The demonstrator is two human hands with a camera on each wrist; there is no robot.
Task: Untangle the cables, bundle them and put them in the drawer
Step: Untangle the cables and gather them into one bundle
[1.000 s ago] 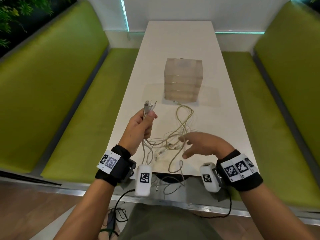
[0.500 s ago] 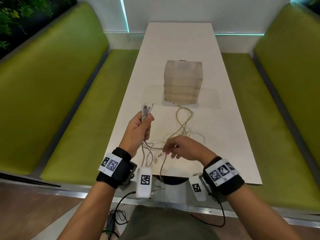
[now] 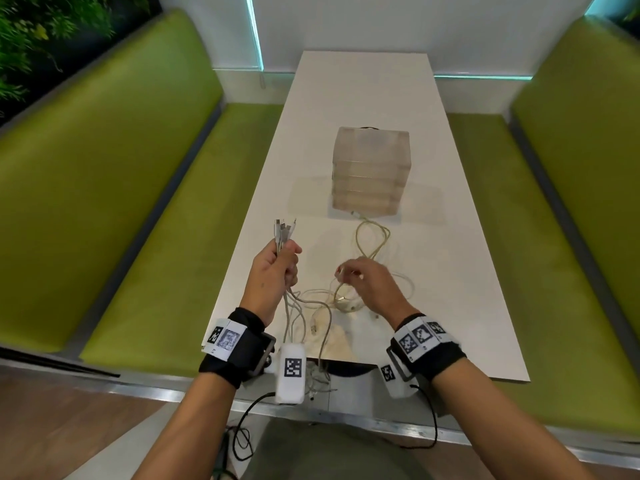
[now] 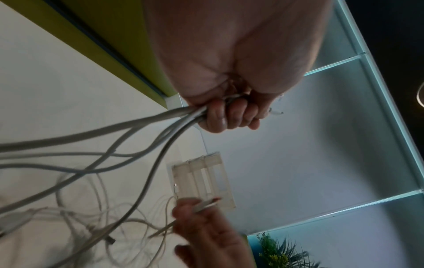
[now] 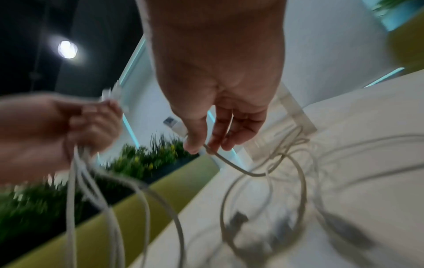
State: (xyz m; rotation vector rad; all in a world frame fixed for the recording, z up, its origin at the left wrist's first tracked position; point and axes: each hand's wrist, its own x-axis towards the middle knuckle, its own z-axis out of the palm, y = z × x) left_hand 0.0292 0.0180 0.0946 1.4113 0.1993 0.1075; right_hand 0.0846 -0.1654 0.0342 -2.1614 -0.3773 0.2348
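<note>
Several white cables (image 3: 367, 247) lie tangled on the white table (image 3: 467, 271), some hanging over its near edge. My left hand (image 3: 277, 268) is raised over the table's left side and grips a bunch of cable ends (image 3: 284, 230), plugs pointing up; the wrist view shows its fingers (image 4: 231, 116) curled round the cords (image 4: 137, 127). My right hand (image 3: 367, 282) hovers over the tangle and pinches one cable just behind its USB plug (image 5: 172, 123) between thumb and fingers (image 5: 195, 143). A translucent drawer unit (image 3: 369, 174) stands mid-table, its drawers closed.
Green padded benches (image 3: 121, 202) run along both sides of the table. A white wall with lit strips (image 3: 256, 36) closes the far end. Plants (image 3: 41, 36) sit behind the left bench. Loose cable ends dangle below the near table edge (image 3: 322, 372).
My right hand went from open above the tangle to picking out one cable end and lifting it toward the left hand. The left hand kept its bunch and barely moved.
</note>
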